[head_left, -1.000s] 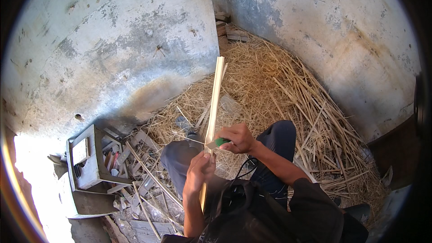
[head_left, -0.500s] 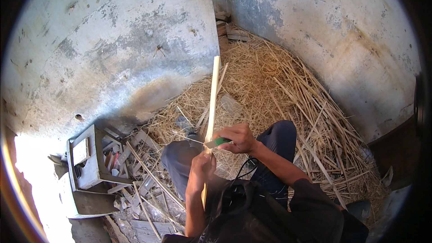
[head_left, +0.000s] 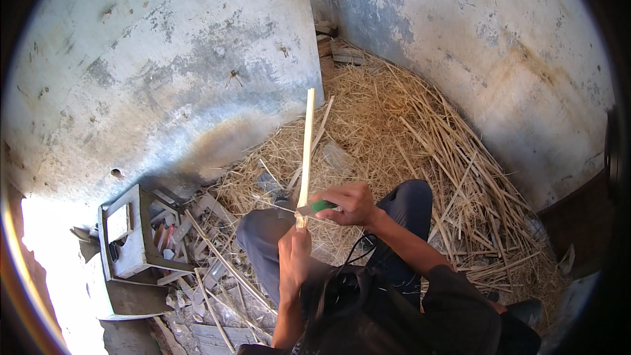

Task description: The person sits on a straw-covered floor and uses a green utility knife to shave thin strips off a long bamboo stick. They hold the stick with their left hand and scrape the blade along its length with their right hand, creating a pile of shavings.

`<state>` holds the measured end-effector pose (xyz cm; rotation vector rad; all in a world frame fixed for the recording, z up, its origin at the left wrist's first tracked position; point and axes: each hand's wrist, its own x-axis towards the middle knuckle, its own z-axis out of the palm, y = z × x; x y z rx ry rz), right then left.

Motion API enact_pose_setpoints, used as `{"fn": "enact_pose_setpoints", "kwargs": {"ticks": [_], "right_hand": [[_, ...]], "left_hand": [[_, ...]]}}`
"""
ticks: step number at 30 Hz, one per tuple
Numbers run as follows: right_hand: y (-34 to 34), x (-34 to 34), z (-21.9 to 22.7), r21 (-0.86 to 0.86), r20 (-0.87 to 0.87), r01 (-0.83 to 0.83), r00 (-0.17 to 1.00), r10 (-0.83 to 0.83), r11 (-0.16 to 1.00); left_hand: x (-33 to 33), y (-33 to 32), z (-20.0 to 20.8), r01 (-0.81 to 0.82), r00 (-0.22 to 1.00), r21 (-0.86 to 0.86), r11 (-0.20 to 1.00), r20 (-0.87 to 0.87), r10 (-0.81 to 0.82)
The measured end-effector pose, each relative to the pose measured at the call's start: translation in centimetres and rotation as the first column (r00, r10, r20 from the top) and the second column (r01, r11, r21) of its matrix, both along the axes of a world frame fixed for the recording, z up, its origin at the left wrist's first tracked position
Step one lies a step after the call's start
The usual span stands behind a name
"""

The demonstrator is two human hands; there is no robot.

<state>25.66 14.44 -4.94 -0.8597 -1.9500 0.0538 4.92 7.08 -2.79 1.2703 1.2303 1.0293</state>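
My left hand (head_left: 295, 250) is closed around the lower part of a long pale wooden strip (head_left: 307, 148), which looks like split bamboo and stands up away from me. In my right hand (head_left: 351, 204) is a knife (head_left: 322, 206) with a green handle. Its short blade lies across the strip just above my left fingers, and a small notch or split shows there. A thin light sliver sticks out to the left beside the blade. My right fingers wrap the handle and partly hide it.
Straw-like shavings (head_left: 374, 102) and a pile of thin strips (head_left: 486, 204) cover the floor ahead and to the right. A broken wooden box frame (head_left: 138, 233) and rubble lie at left. Worn plaster walls (head_left: 197, 59) meet at the far corner. My bent knees (head_left: 411, 200) flank the work.
The strip has tilted slightly left at its top and dropped a little. My left hand has shifted slightly right and down, while the knife stays close to the same spot on the strip.
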Motion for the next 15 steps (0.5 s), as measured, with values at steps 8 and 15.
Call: {"fn": "enact_pose_setpoints", "kwargs": {"ticks": [8,15], "right_hand": [[-0.1,0.4,0.1,0.031,0.066,0.008,0.998,-0.01,0.999],[3.9,5.5,-1.2,-0.168,-0.128,0.426,0.885,-0.448,0.889]], "left_hand": [[-0.5,-1.0,0.8,-0.015,0.994,0.062,0.998,-0.109,0.022],[-2.0,-3.7,-1.2,0.079,0.986,0.078,0.994,-0.152,-0.066]]}}
